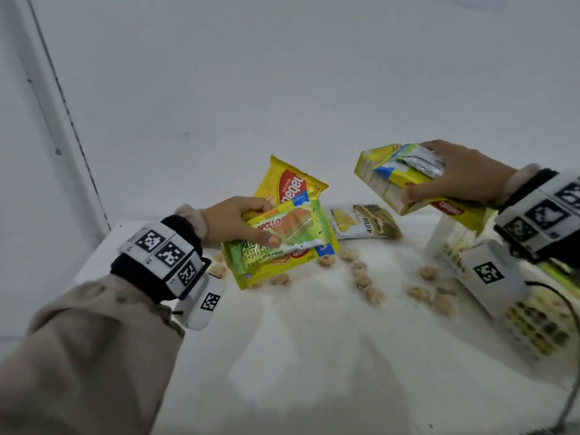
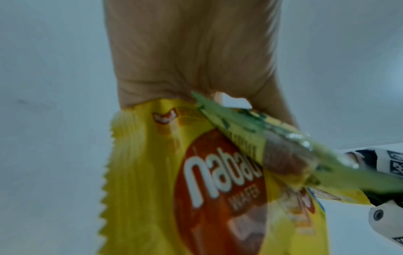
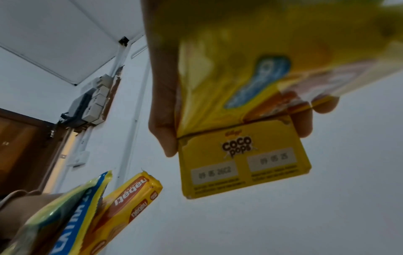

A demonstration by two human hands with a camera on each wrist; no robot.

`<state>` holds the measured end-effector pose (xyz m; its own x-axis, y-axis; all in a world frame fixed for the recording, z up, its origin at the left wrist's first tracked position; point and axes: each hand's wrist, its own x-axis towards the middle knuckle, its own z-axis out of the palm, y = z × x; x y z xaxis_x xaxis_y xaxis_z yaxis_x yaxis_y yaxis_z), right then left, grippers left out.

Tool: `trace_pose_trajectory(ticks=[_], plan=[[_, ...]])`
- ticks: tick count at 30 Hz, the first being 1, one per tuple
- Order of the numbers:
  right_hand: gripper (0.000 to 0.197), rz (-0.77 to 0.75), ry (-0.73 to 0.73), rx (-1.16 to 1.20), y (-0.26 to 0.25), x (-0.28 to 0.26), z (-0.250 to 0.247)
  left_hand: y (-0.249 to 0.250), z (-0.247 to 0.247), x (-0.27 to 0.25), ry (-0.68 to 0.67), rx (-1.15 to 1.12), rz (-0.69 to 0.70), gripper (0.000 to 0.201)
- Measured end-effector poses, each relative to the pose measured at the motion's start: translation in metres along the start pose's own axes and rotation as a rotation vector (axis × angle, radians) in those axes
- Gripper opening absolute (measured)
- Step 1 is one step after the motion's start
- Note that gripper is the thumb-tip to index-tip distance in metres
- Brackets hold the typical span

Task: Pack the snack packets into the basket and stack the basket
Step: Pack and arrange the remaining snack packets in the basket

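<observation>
My left hand (image 1: 251, 224) grips a fan of packets above the table: a yellow Nabati wafer packet (image 1: 288, 183), a green Apollo pandan cake packet (image 1: 282, 233) and another yellow packet under them. The left wrist view shows the Nabati packet (image 2: 196, 189) and the green packet (image 2: 261, 131) close under the left hand (image 2: 191, 51). My right hand (image 1: 448, 180) holds a raised stack of yellow packets with a silver-edged one on top; in the right wrist view the right hand (image 3: 165, 107) grips a yellow Coco Pops box (image 3: 240, 163). A white perforated basket (image 1: 533, 328) stands at the right, partly hidden by my right wrist.
One more snack packet (image 1: 364, 226) lies flat on the table between my hands. The white tablecloth (image 1: 314, 340) carries small printed cookie shapes. A white wall rises behind the table, and the table's left edge (image 1: 94, 262) runs near my left wrist.
</observation>
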<state>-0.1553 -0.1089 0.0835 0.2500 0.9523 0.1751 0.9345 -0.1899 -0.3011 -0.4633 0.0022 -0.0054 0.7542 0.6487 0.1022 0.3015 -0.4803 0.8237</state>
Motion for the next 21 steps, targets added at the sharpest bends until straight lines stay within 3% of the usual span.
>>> trace_pose_trajectory(ticks=[7, 10, 12, 17, 21], plan=[[0.111, 0.149, -0.078, -0.119, 0.104, -0.058, -0.039, 0.069, 0.091, 0.06, -0.049, 0.062, 0.058, 0.062], [0.103, 0.183, -0.094, -0.159, 0.144, -0.078, -0.047, 0.093, 0.131, 0.081, -0.065, 0.096, 0.072, 0.049], [0.108, 0.191, -0.115, -0.197, 0.168, -0.088, -0.049, 0.106, 0.155, 0.094, -0.077, 0.113, 0.098, 0.046], [0.111, 0.19, -0.072, -0.122, 0.214, -0.099, -0.056, 0.136, 0.208, 0.122, -0.062, 0.05, 0.151, 0.066], [0.101, 0.161, 0.045, -0.151, 0.243, -0.097, -0.065, 0.154, 0.232, 0.147, -0.02, 0.04, 0.14, 0.058]])
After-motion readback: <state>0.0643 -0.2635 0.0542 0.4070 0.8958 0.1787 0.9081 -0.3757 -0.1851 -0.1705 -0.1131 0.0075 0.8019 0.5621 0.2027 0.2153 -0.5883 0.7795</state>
